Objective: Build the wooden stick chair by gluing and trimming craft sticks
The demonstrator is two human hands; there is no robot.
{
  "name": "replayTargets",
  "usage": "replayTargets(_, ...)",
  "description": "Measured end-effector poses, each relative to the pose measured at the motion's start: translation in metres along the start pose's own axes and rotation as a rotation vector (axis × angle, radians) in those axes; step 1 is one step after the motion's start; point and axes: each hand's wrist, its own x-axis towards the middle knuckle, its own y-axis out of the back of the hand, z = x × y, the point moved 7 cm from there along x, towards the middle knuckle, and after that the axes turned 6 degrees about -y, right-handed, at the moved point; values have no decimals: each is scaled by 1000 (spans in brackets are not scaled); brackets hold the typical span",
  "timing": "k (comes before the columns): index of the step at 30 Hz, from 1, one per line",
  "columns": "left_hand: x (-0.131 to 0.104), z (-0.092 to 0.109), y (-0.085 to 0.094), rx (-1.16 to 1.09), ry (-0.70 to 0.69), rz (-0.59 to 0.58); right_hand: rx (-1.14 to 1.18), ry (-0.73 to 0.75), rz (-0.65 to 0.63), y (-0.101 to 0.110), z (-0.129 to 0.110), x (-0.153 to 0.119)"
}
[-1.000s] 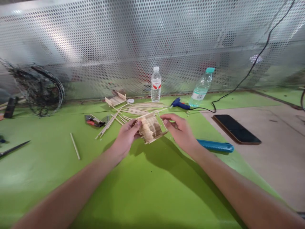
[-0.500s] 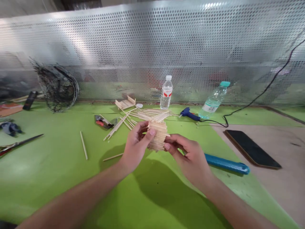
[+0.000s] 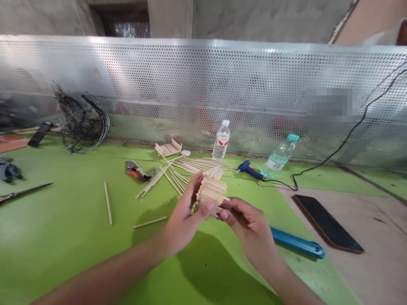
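Between my hands, above the green table, is a small wooden stick model [image 3: 211, 189] built of short pale sticks laid side by side. My left hand [image 3: 187, 216] is closed around its left side, with the thumb across its front. My right hand [image 3: 246, 222] pinches at its lower right edge, where one stick end juts out; whether it grips the model itself or a separate stick I cannot tell. Behind the model lies a spread of loose wooden sticks [image 3: 203, 164]. A second small stick piece with raised ends [image 3: 169, 148] stands at the back.
A blue glue gun [image 3: 249, 169] with a black cord and two water bottles [image 3: 221, 142] [image 3: 280, 156] are at the back. Pliers [image 3: 136, 171] and scissors [image 3: 25, 192] lie left. A blue-handled tool [image 3: 297, 242] and a phone [image 3: 327, 222] lie right. A perforated metal panel [image 3: 178, 84] stands behind.
The view has tilted upward, so the table sits lower in the picture. The stick model has turned in my hands, showing more of its left side, and my left thumb sits lower on it.
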Motion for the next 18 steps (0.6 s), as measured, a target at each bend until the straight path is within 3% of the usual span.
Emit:
replayTargets(4,-2,-10,-3,-83,147,4,80,-30,-15,-2,6,0)
replayTargets(9,-1,-11,-4,-140,170,19,87,-67,31,5,10,2)
replayTargets(18,-3,-18,-4,-187,192,74,133,-68,3,4,8,1)
